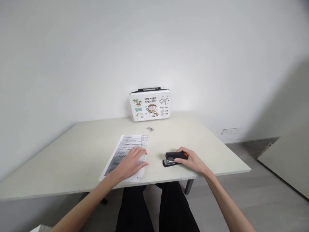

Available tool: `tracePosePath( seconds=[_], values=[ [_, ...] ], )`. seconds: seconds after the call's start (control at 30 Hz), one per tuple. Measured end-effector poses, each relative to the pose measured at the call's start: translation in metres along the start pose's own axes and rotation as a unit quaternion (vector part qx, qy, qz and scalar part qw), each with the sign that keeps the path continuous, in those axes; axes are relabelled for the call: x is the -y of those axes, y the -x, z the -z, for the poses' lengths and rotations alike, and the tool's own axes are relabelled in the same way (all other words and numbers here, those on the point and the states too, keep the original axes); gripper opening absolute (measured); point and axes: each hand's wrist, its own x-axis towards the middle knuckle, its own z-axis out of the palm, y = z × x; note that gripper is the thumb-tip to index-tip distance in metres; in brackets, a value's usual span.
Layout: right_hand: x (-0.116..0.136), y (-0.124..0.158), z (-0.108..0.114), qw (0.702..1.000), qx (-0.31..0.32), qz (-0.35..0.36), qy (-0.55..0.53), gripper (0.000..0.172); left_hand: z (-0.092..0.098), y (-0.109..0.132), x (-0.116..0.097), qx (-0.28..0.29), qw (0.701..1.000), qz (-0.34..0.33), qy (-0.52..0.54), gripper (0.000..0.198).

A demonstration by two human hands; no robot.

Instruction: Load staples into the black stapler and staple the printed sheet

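A printed sheet of paper lies on the table near its front edge. Over the sheet's right part is my left hand, its thumb apart from the fingers and nothing held. To the right, my right hand grips the rear end of a black stapler with an orange-red part by my fingers. The stapler's jaws point left, with a gap between its top arm and base. Several small grey staple strips lie beyond the sheet.
A white case with cartoon prints and a black handle stands against the wall at the back of the pale table. My legs are under the front edge. A white panel stands at the far right.
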Motion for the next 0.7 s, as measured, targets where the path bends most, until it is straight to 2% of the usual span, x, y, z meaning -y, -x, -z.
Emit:
tracePosePath(
  seconds=[0.13, 0.27, 0.37, 0.5, 0.7],
  values=[
    [0.001, 0.002, 0.000, 1.000, -0.001, -0.009, -0.006, 0.038, 0.020, 0.065, 0.016, 0.049, 0.998, 0.016, -0.038, 0.050],
    [-0.002, 0.002, -0.001, 1.000, -0.006, -0.006, 0.013, 0.041, 0.014, 0.104, 0.015, 0.070, 0.994, 0.026, -0.076, 0.072],
    [-0.004, 0.001, -0.001, 0.999, -0.013, -0.002, 0.035, 0.043, 0.002, 0.112, 0.006, 0.063, 0.993, 0.040, -0.094, 0.079],
    [-0.005, 0.003, -0.002, 0.999, -0.016, -0.009, 0.051, 0.043, -0.013, 0.109, -0.011, 0.032, 0.993, 0.057, -0.096, 0.058],
    [-0.005, 0.005, -0.002, 0.998, -0.021, -0.015, 0.050, 0.041, -0.031, 0.096, -0.036, -0.004, 0.994, 0.070, -0.090, 0.062]
  ],
)
